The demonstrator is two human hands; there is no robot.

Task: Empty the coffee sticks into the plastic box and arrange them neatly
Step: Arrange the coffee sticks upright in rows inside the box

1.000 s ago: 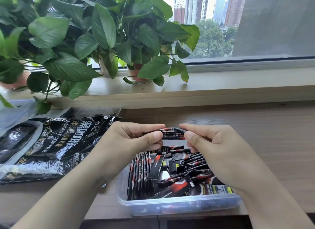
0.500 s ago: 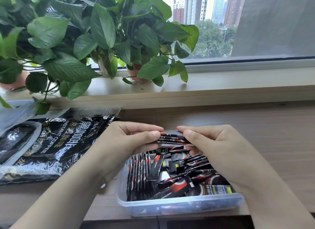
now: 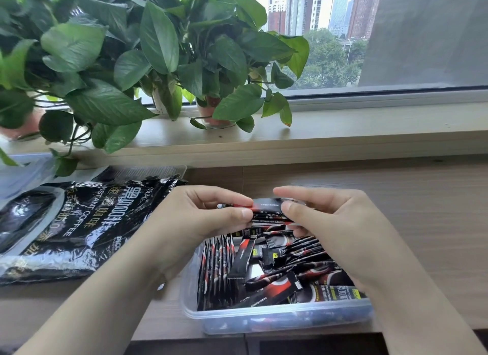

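- Black-and-red coffee sticks [image 3: 266, 214], a small bundle, are pinched from both ends above the plastic box [image 3: 277, 319].
- Left hand [image 3: 200, 217] grasps one end, right hand [image 3: 327, 220] the other.
- More sticks lie in the box, some upright at its left, others jumbled.
- Beside it on the desk [image 3: 422, 209] lies the black coffee bag [image 3: 66, 228].

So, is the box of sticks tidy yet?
Partly: one row of sticks stands on edge in the plastic box; loose sticks lie jumbled.

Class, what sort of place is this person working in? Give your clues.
Probably an upper-floor office or flat: a wooden desk beside a window, potted plants on the sill, tower blocks outside.
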